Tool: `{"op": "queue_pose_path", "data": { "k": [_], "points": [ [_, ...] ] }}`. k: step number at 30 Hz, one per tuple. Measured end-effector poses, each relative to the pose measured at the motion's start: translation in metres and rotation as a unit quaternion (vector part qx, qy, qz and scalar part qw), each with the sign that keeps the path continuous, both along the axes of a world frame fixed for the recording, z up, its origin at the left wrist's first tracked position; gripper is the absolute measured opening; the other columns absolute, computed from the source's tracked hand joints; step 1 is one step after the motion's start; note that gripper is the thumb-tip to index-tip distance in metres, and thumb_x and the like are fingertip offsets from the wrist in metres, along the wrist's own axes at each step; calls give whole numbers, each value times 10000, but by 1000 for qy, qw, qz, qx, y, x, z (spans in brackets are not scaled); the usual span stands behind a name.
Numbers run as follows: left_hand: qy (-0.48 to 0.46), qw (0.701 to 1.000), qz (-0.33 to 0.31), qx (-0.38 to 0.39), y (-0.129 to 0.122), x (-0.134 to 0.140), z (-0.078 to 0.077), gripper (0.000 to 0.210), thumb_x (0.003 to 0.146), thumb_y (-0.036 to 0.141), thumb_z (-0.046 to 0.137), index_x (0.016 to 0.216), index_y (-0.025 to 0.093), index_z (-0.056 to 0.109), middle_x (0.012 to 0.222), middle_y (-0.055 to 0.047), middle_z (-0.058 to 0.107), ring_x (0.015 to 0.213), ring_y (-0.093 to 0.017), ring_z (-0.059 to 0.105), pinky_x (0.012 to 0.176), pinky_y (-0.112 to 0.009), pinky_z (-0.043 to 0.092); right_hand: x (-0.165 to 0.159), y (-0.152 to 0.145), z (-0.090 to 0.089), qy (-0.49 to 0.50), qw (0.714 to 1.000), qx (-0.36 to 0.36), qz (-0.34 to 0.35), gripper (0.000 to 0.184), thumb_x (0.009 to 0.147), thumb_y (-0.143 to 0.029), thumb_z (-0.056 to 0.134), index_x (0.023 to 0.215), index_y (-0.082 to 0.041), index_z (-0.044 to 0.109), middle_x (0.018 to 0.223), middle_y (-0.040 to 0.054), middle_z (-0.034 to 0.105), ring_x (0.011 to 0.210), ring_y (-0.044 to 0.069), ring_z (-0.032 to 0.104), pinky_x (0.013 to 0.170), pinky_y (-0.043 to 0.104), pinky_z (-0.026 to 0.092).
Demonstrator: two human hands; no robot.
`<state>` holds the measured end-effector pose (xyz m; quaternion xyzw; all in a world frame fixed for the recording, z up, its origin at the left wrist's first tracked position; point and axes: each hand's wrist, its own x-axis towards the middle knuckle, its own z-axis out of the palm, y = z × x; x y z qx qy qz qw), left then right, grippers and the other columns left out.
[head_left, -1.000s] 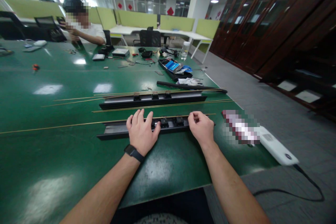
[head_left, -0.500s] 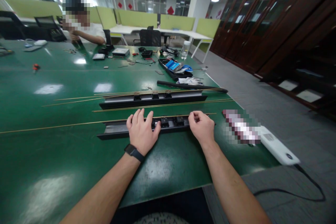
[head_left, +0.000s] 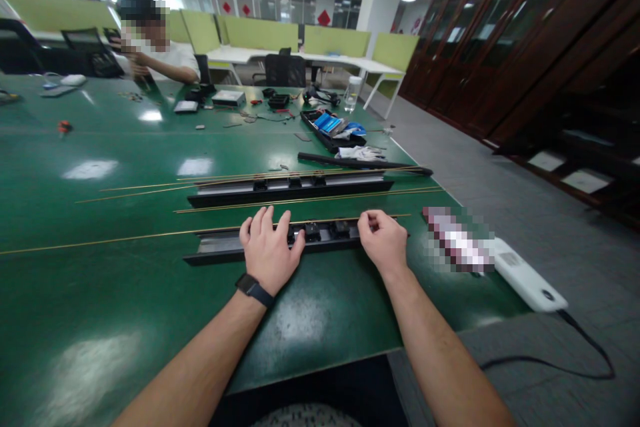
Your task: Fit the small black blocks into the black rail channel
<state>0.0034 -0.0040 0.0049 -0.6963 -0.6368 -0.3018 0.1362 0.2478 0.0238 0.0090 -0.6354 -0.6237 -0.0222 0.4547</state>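
A black channel-shaped rail point(head_left: 220, 250) with a grey inner face lies across the green table before me, with several small black blocks point(head_left: 341, 228) inside it. My left hand point(head_left: 270, 247), wearing a dark watch point(head_left: 254, 289), rests over the rail's middle with fingers spread. Along the rail's far edge runs a thin brass-coloured rod point(head_left: 125, 239), reaching far out to the left. At the rail's right end my right hand point(head_left: 384, 240) is closed in a pinch on this rod; its fingertips partly hide the grip.
Behind lie a second black rail point(head_left: 290, 193), more thin rods point(head_left: 310, 200) and a black bar point(head_left: 365, 165). A black tray point(head_left: 333, 133) holds blue items near white gloves point(head_left: 363, 153). At right are a blurred phone-like object point(head_left: 457, 240) and a white corded device point(head_left: 527, 275). A person point(head_left: 165, 67) sits opposite.
Both hands keep their places on the rail and rod. The whole view has shifted very slightly; nothing else has visibly moved on the table.
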Motion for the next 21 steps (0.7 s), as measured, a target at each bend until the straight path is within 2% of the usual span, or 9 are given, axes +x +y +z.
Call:
{"op": "queue_pose_path", "data": {
  "k": [21],
  "points": [
    [-4, 1000, -6, 4, 1, -1, -2, 437, 979, 457, 599, 1307, 199, 728, 1458, -219, 632, 1428, -392, 520, 1194, -606, 320, 1, -1, 0, -7, 1000, -3, -1, 259, 952, -388, 575, 846, -222, 744, 726, 29, 738, 710, 194, 684, 739, 306, 484]
  ]
}}
